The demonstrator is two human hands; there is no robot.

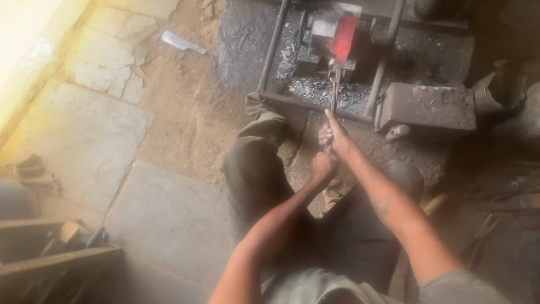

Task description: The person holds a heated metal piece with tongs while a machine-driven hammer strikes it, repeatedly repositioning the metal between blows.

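Both my hands grip the handles of long metal tongs [334, 93] that reach forward from me. My right hand [333, 134] is closed on the handles a little further out, and my left hand [323, 165] holds them just behind it. The tongs' jaws hold a glowing red-hot piece of metal [344, 37] upright on a dark block [318, 42] within a metal frame [306, 104]. My legs in dark trousers [253, 169] stretch toward the frame.
A heavy steel anvil block [428, 106] lies right of the frame, with a small stone beside it. Ash and scale cover the ground under the frame. Stone slabs [84, 135] pave the left. A wooden box [50, 253] with tools sits bottom left.
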